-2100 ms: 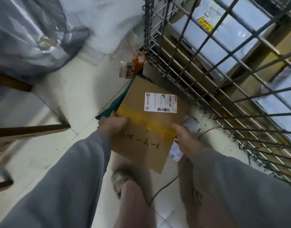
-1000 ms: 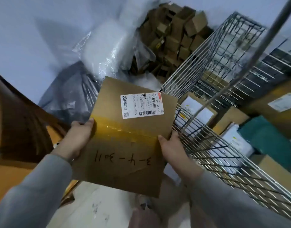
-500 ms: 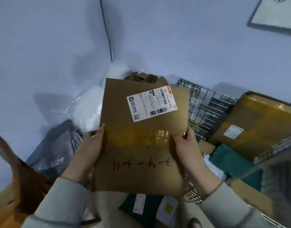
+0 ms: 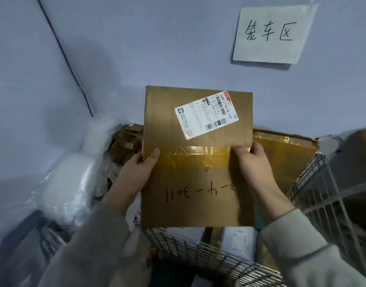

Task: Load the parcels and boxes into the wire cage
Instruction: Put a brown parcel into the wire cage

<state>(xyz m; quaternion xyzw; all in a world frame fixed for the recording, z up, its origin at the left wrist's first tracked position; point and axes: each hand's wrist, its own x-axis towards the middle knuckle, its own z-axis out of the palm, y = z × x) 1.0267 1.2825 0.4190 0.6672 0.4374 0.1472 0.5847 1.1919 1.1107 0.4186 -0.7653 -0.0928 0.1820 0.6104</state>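
- The box (image 4: 196, 158) is being held upright above the cage (image 4: 209, 253), in front of the wall.
- It is being gripped at both side edges: left hand (image 4: 139, 172), right hand (image 4: 253, 164), thumbs on the taped face.
- The carrying step is judged to be under way; lowering into a free gap among the parcels is being called for next.
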